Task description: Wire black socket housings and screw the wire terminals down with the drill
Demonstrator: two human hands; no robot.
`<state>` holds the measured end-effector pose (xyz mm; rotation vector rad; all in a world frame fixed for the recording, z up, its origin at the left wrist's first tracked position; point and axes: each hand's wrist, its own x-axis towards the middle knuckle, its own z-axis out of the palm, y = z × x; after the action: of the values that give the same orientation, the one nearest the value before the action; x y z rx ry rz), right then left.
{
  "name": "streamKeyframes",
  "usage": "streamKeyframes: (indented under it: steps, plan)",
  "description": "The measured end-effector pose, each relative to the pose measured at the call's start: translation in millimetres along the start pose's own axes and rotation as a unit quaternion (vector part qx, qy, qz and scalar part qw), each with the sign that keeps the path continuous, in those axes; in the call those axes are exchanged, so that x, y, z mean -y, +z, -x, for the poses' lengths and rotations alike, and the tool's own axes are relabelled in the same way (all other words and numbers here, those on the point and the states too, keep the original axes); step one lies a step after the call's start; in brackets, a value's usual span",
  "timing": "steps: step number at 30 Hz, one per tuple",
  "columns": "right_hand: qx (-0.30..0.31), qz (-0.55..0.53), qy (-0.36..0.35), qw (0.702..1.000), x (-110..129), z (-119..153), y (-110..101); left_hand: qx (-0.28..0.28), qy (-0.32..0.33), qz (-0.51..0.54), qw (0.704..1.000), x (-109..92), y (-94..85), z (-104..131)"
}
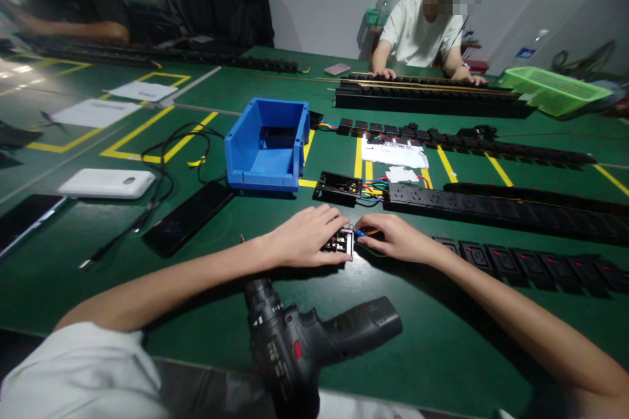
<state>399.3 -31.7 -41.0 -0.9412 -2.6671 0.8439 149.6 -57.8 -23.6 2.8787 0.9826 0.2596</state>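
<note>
My left hand (309, 236) lies over a small black electrical module (345, 243) with metal terminals, gripping it against the table; its left part is hidden under my fingers. At the module's right end, my right hand (390, 237) pinches a blue wire (360, 233), and a yellow wire shows beside it. The wire's tip is close to the terminals; I cannot tell whether it is in one. Nearer to me lies a black cordless drill (289, 340), its handle toward the right.
Behind my hands stand a blue bin (265, 167) and an open black wired housing (339, 186), joined to a socket strip (442, 203). Phones, a white power bank (107, 183) and a black cable (160, 190) lie left. A green basket (555, 88) and two people are farther back.
</note>
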Motion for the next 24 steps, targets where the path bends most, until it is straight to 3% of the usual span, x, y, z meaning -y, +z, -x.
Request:
streamKeyframes:
  steps: [5, 9, 11, 16, 24]
  plan:
    - [0.003, -0.005, -0.004, 1.000, 1, 1, -1, -0.069, -0.054, -0.059, 0.994, 36, -46.9, 5]
    - [0.001, -0.002, -0.005, 1.000, 1, 1, -1, -0.165, -0.177, -0.150, 0.959, 78, -80.1, 18]
    - [0.000, -0.001, -0.007, 1.000, 1, 1, -1, -0.165, -0.239, -0.172, 0.941, 98, -85.0, 24]
    - [0.000, 0.000, -0.004, 1.000, 1, 1, -1, -0.059, -0.350, -0.140, 0.924, 134, -64.0, 28]
    - [0.002, 0.005, -0.002, 1.000, 0, 2, -2, 0.070, -0.307, -0.084, 0.945, 128, -20.7, 12]
